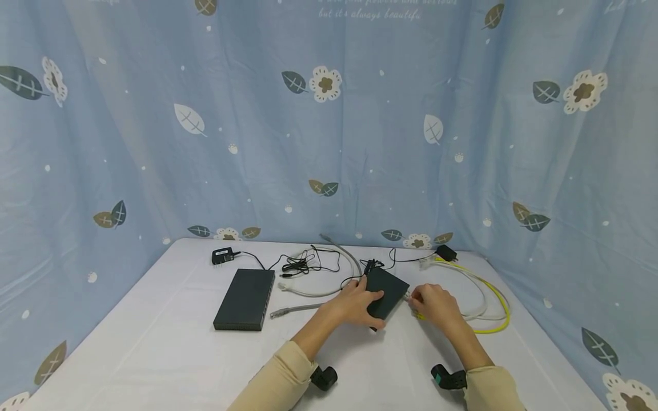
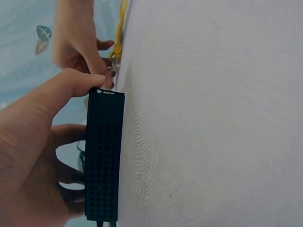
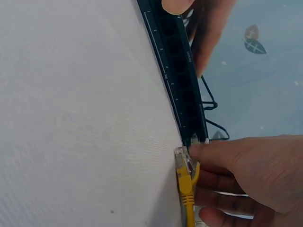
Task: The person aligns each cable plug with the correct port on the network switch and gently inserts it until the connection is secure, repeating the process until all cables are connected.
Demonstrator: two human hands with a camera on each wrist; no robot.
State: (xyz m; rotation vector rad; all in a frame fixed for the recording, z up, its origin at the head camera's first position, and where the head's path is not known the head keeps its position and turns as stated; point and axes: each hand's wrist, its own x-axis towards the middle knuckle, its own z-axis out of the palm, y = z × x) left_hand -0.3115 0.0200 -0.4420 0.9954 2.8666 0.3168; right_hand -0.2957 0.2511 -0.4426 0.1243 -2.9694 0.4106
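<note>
My left hand (image 1: 353, 301) grips a small black network switch (image 1: 389, 287), thumb at its near corner and fingers over the top. In the right wrist view the switch shows a row of numbered ports (image 3: 179, 71) facing my right hand (image 3: 255, 175). That hand pinches a pale network cable's clear plug (image 3: 194, 140) at the end port of the row. How deep the plug sits is hidden by the fingertips. Just beside those fingers lies the yellow cable's plug (image 3: 181, 158), outside the ports. Black leads (image 3: 218, 130) run from the switch's back.
A larger black network switch (image 1: 244, 299) lies to the left. Grey cable (image 1: 295, 309), a bundled black power lead (image 1: 297, 265) and an adapter (image 1: 223, 256) lie around it. Looped yellow cable (image 1: 506, 314) and another adapter (image 1: 446, 253) are at the right. A curtain (image 1: 329, 142) hangs behind the table.
</note>
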